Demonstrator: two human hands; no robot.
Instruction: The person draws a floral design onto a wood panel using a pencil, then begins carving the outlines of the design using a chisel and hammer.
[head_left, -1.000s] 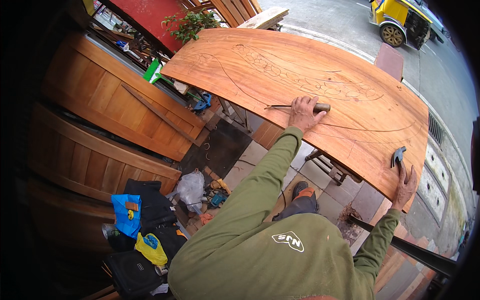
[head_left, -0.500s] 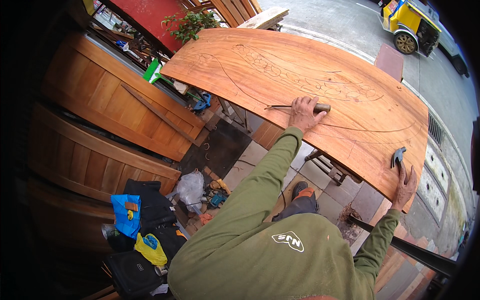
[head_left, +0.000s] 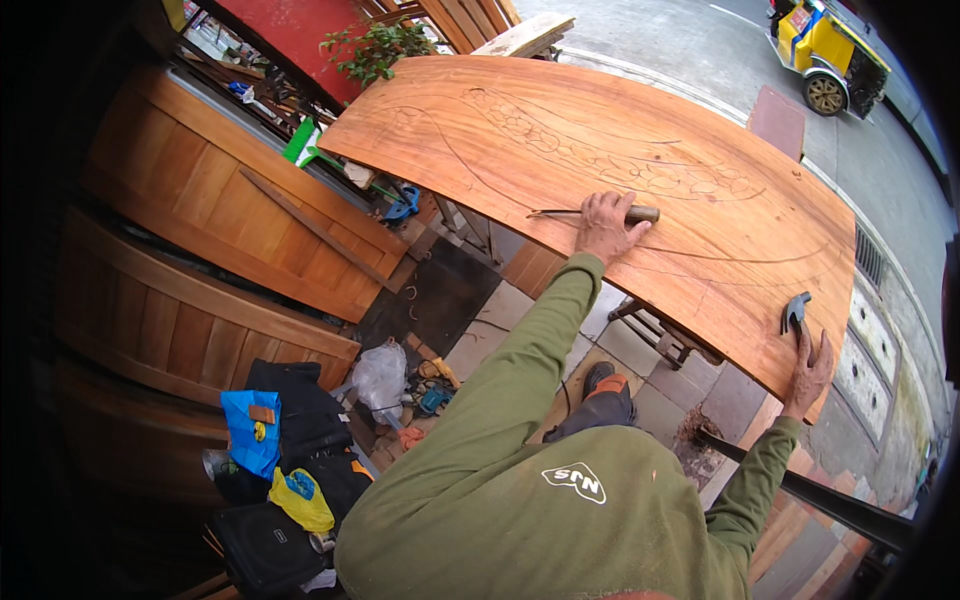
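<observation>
A large curved-edge wooden panel (head_left: 560, 95) lies flat in front of me, with a carved or drawn leaf-like pattern and long curved lines. My left hand (head_left: 606, 228) rests on its near side, fingers curled over a carving chisel (head_left: 644, 214). The round wooden handle points right and the thin blade (head_left: 552, 212) points left. At the panel's right end, my right hand (head_left: 809, 375) is around the handle of a hammer (head_left: 795, 312). The dark metal head shows beyond the fingertips, while most of the handle is hidden under the hand.
Wooden doors (head_left: 215, 195) lean at the left. Below them sit a blue bag (head_left: 252, 430), a yellow bag (head_left: 300, 500) and a black speaker (head_left: 265, 545). A power tool (head_left: 434, 400) lies on the tiled floor. Metal legs (head_left: 655, 335) support the panel; a yellow tricycle (head_left: 830, 60) is in the street.
Both hands, the chisel and the hammer stay in place. Out on the street, the yellow tricycle has shifted slightly right and down in the picture.
</observation>
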